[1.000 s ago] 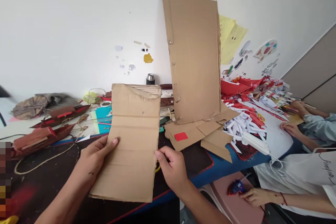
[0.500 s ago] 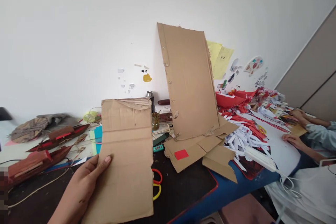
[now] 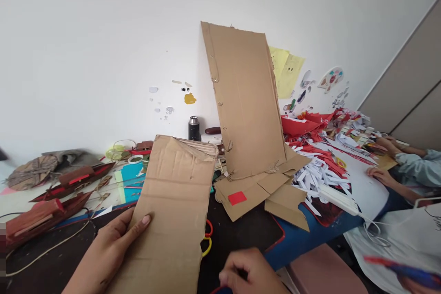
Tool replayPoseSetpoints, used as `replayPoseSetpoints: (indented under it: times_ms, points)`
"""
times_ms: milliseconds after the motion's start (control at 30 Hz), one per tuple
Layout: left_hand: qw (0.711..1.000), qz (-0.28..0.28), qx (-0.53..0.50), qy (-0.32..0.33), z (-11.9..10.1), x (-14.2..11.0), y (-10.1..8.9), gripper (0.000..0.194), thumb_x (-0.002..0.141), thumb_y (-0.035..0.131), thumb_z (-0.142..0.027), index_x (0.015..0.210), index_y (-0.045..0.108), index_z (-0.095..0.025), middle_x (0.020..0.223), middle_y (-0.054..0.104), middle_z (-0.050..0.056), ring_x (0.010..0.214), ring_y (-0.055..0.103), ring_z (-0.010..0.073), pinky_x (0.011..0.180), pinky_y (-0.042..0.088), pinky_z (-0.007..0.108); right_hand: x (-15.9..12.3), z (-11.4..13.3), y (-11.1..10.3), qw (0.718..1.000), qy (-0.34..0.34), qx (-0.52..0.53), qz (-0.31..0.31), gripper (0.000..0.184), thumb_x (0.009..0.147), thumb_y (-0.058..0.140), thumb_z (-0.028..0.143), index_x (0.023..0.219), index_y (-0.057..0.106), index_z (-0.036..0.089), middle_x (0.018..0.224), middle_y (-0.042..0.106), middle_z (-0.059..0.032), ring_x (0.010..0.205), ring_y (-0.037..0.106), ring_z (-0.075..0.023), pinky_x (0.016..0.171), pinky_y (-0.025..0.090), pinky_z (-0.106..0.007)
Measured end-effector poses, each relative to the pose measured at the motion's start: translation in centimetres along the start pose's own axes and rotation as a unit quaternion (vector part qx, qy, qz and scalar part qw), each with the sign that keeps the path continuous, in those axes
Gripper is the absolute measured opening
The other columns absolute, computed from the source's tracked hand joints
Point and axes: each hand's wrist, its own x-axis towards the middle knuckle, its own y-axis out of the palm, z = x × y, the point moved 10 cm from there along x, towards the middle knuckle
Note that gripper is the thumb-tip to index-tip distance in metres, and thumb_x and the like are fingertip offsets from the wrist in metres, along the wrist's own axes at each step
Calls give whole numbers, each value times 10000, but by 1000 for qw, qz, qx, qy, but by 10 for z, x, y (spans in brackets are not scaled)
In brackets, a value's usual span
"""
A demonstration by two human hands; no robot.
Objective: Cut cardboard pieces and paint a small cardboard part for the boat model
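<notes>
My left hand [image 3: 112,245] grips the left edge of a long creased strip of brown cardboard [image 3: 172,211], thumb on its face, and holds it tilted above the dark table mat [image 3: 248,234]. My right hand [image 3: 250,273] is low at the bottom edge, fingers curled; what it holds, if anything, is hidden. Red and yellow scissor handles [image 3: 206,239] peek out from behind the strip's right edge.
A tall cardboard sheet [image 3: 246,101] leans on the wall over flattened cardboard flaps [image 3: 268,188]. Red model boats [image 3: 51,197] and string lie at left, a black flask [image 3: 194,128] at the back, red and white paper scraps [image 3: 320,165] at right. Another person's hands [image 3: 379,174] rest on the table.
My right hand let go of the strip's right edge, left the view, and is back at the bottom. The strip has tilted to the right. The view has risen.
</notes>
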Motion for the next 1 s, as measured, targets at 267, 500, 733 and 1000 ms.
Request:
replayPoseSetpoints:
  times_ms: [267,500,733,1000]
  points:
    - [999,19,22,-29,8,-16,17,724,642,927,-800,1142,812,-289,1065,891,68,921,842,428,682,712,464,69,85,-51,944,-162,247,-148,601,873,881,681,1272,729,259,1173,793,-93,1010,765,-273,877,616,-389]
    - [995,20,96,-17,7,-20,17,785,559,906,-885,1029,801,-265,1070,884,99,1009,828,431,732,715,439,86,109,-75,910,-208,279,-225,460,830,944,528,1166,780,259,1255,830,-96,1214,751,-327,1080,583,-481]
    - [992,35,118,-4,22,-8,15,772,665,858,-871,1151,796,-276,1169,873,103,1035,826,430,695,710,426,84,112,-99,901,-198,257,-288,403,908,841,601,820,728,225,786,652,8,748,576,-182,722,486,-311]
    - [970,22,226,87,-10,-8,4,773,701,769,-908,1164,810,-291,1255,865,123,1144,815,451,912,712,526,91,126,-98,907,-213,229,-282,394,926,789,590,803,681,232,740,567,27,702,487,-169,671,433,-290]
